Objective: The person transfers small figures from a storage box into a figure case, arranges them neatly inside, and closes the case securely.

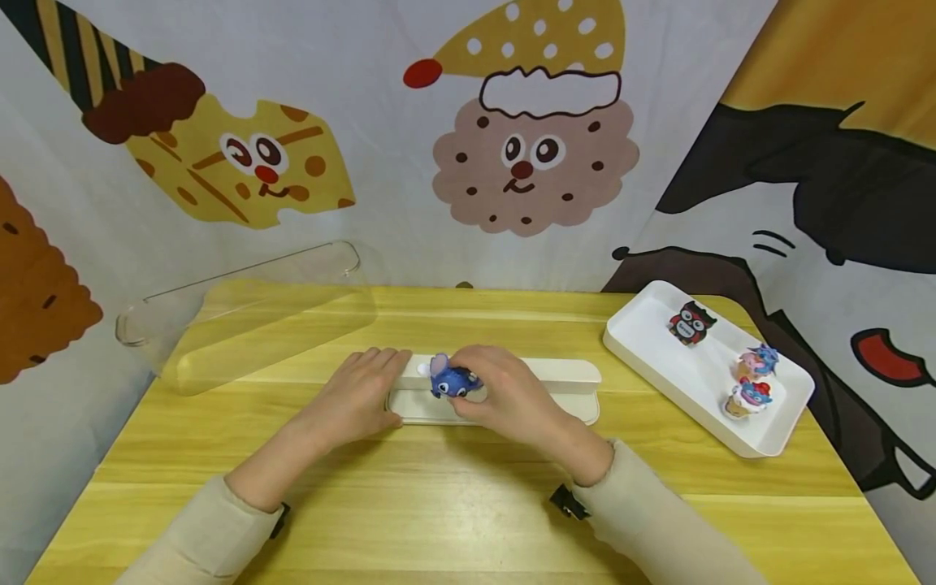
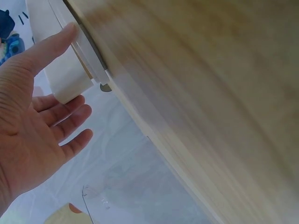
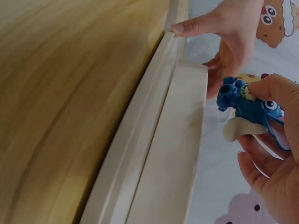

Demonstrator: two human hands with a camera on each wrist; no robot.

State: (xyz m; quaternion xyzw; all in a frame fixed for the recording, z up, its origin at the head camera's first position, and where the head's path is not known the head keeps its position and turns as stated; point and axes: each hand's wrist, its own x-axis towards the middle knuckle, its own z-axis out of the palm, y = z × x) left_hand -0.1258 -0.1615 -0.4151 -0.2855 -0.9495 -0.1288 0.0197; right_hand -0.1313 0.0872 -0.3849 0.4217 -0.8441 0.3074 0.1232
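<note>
A blue toy figurine (image 1: 449, 382) with big ears is pinched between the thumb and fingers of my right hand (image 1: 504, 390). It is above the left part of a long white stepped stand (image 1: 566, 372). In the right wrist view, the figurine (image 3: 252, 109) appears off the stand's surface, with a rounded pale piece at its side. My left hand (image 1: 366, 386) grips the stand's left end. In the left wrist view, its thumb presses the low front edge while the fingers (image 2: 70, 112) reach round the raised back part.
At the right, a white tray (image 1: 658, 390) holds an owl figurine (image 1: 691, 323) and two colourful cupcake-like figurines (image 1: 746, 398). A clear plastic cover (image 1: 270, 317) lies at the back left of the wooden table (image 1: 468, 504). A printed cloth (image 1: 395, 162) hangs behind.
</note>
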